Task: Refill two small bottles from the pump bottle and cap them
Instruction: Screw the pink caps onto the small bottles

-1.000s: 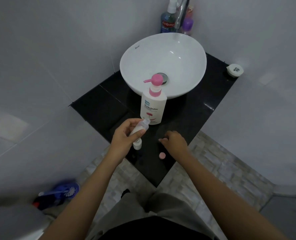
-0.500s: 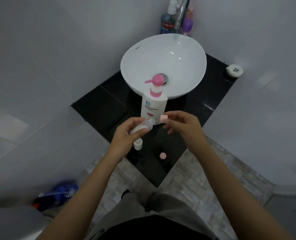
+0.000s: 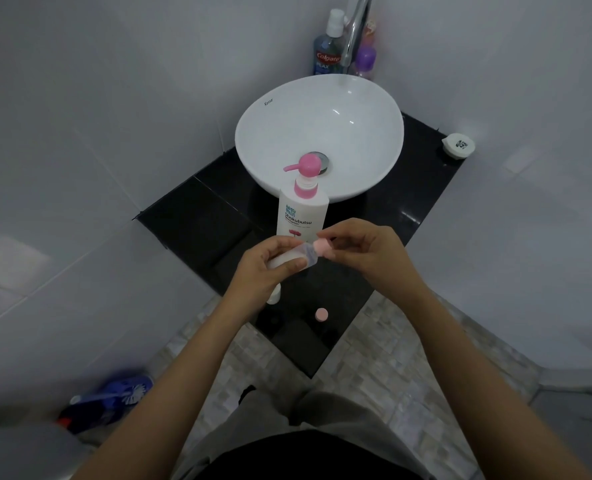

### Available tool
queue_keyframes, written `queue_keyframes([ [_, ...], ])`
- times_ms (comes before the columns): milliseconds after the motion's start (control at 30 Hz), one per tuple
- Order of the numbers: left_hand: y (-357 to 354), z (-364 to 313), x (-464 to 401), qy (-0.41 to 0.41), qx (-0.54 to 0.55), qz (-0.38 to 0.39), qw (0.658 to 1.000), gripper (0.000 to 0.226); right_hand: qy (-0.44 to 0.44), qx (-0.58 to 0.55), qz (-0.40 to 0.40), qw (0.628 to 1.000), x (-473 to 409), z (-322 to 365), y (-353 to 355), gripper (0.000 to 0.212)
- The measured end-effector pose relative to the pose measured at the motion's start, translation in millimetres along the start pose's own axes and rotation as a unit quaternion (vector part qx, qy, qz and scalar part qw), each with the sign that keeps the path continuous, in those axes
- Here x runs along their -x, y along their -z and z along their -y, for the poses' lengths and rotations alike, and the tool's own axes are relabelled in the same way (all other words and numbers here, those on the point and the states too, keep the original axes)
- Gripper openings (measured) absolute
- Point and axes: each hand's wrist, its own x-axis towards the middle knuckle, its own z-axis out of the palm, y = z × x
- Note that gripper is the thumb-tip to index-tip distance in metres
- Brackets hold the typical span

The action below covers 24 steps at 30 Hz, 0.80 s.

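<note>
My left hand grips a small clear bottle, tilted with its neck pointing right. My right hand pinches a pink cap against that neck. Just behind the hands stands the white pump bottle with its pink pump head, on the black counter. A second small bottle stands on the counter, mostly hidden under my left hand. A second pink cap lies loose near the counter's front corner.
A white basin sits behind the pump bottle, with a faucet, a mouthwash bottle and a purple bottle at the back. A small white round object lies at the counter's right corner. A blue brush lies on the floor.
My right hand picked a pink cap off the counter, lifted it and brought it to the neck of the small bottle held in my left hand.
</note>
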Motion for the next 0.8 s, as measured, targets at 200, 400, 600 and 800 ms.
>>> queue_keyframes([
  [200,-5,-7,-2,-0.008,0.009,0.002,1.0,0.024,-0.039,0.019,-0.009,0.999,-3,0,4,0.023],
  [400,-8,-9,-4,-0.003,0.017,0.002,1.0,0.023,-0.101,0.049,-0.021,0.993,-3,0,2,0.022],
  [600,-7,-10,-4,0.004,0.019,-0.001,1.0,0.023,-0.07,-0.003,0.03,0.997,1,4,10,0.022],
  [800,-8,-12,-5,0.0,0.015,0.002,1.0,0.023,-0.115,0.038,-0.03,0.992,0,3,-1,0.024],
])
